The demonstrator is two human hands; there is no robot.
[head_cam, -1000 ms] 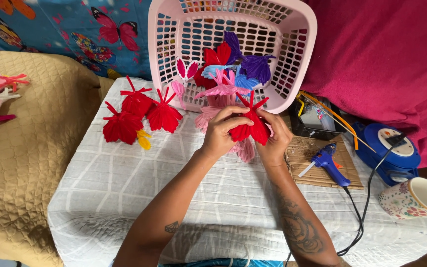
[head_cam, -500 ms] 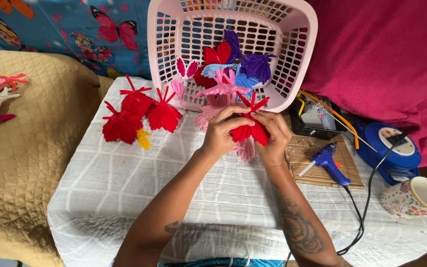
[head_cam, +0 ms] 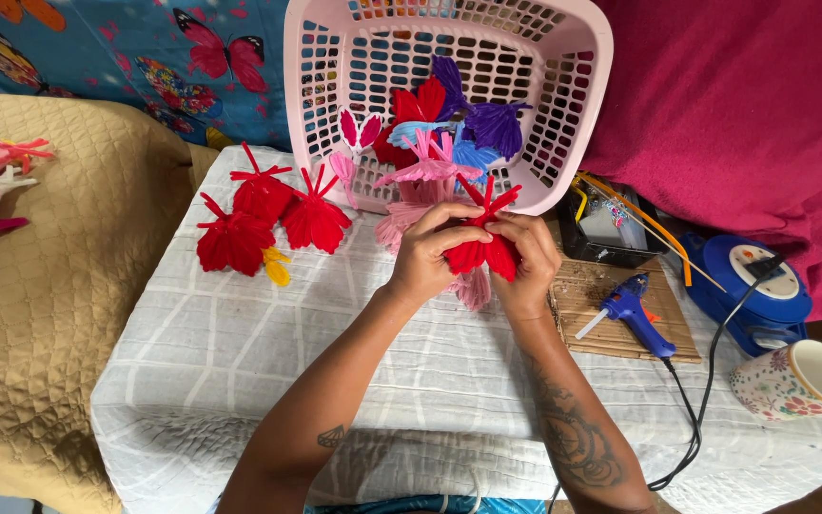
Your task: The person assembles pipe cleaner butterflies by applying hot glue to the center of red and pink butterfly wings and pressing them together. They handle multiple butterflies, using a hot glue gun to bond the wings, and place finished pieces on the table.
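Note:
Both of my hands hold one red pipe-cleaner flower (head_cam: 483,249) above the white cloth-covered table (head_cam: 240,362). My left hand (head_cam: 427,257) pinches its left side, my right hand (head_cam: 528,266) grips its right side. Red stems stick up from between my fingers. A pink pipe-cleaner piece (head_cam: 473,287) lies under my hands. Three finished red flowers (head_cam: 264,219) lie to the left on the cloth, with a small yellow piece (head_cam: 276,266) beside them.
A pink plastic basket (head_cam: 563,105) tilts at the table's back, holding several red, pink, blue and purple flowers. To the right lie a blue glue gun (head_cam: 632,309) on a woven mat, a black box, a blue round device (head_cam: 753,290) and a floral mug (head_cam: 799,381).
My hands have shifted only slightly around the red flower; nothing else has moved.

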